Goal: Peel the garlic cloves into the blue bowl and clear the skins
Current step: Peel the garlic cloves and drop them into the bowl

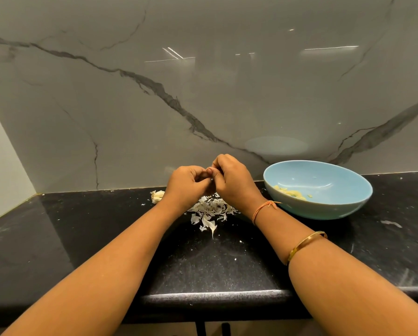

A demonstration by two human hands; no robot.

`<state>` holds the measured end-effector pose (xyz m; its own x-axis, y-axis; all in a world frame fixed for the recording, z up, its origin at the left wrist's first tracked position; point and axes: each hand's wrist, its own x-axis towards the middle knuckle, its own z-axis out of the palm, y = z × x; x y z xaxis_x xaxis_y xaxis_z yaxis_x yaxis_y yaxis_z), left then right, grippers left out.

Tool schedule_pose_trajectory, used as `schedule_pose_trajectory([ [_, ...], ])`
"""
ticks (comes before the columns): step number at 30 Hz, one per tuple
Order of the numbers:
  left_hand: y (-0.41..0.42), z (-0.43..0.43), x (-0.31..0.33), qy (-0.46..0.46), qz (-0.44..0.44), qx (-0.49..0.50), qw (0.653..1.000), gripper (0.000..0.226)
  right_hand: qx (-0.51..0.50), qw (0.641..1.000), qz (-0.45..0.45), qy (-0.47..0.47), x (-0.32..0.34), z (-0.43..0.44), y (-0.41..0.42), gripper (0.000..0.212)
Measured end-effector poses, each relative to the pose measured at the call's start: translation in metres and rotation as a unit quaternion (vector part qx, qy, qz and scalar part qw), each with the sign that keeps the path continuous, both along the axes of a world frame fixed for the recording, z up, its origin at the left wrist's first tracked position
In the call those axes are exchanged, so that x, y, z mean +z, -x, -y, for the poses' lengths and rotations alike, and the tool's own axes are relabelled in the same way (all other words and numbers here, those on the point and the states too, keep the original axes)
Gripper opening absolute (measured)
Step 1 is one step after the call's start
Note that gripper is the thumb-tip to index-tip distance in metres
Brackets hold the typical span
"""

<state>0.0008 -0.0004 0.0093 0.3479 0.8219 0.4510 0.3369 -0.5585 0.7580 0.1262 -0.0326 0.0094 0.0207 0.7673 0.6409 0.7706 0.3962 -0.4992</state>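
Garlic cloves [291,193], peeled, lie in blue bowl [324,209]. Left hand [186,187] and right hand [232,183], fingers curled, pinch one whitish scrap [212,179].

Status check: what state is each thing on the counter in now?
Left hand: pinches a mostly hidden clove.
Right hand: pinches the same clove.
Blue bowl: upright, holds a few peeled cloves.
Skins: loose pile on counter, beneath the hands.
Garlic bulb: partly broken, lying left of skins.

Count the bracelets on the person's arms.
2, both on the right arm: an orange thread at the wrist and a gold bangle farther up the forearm.
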Motion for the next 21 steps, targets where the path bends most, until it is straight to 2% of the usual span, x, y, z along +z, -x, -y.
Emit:
schedule_pose_trajectory([
  [8, -0.001, 0.001, 0.002, 0.004, 0.019, 0.001, 1.0, 0.008, -0.011, 0.996, -0.092, 0.019, -0.001, -0.003, 0.001, 0.02],
  [11, -0.001, 0.002, 0.004, 0.024, 0.044, -0.005, 0.999, 0.009, -0.032, 0.99, -0.137, 0.02, -0.001, -0.004, -0.003, 0.031],
  [15, 0.001, -0.003, 0.002, 0.021, 0.033, 0.024, 0.999, 0.014, -0.057, 0.988, -0.141, 0.019, 0.001, 0.0, -0.006, 0.049],
  [17, 0.002, -0.003, 0.002, 0.019, 0.024, 0.033, 0.999, 0.013, -0.044, 0.988, -0.146, 0.017, 0.001, 0.001, -0.008, 0.044],
  [21, 0.004, -0.003, 0.003, 0.011, 0.006, 0.039, 0.999, 0.013, 0.033, 0.983, -0.179, 0.035, 0.0, -0.002, -0.009, 0.008],
])
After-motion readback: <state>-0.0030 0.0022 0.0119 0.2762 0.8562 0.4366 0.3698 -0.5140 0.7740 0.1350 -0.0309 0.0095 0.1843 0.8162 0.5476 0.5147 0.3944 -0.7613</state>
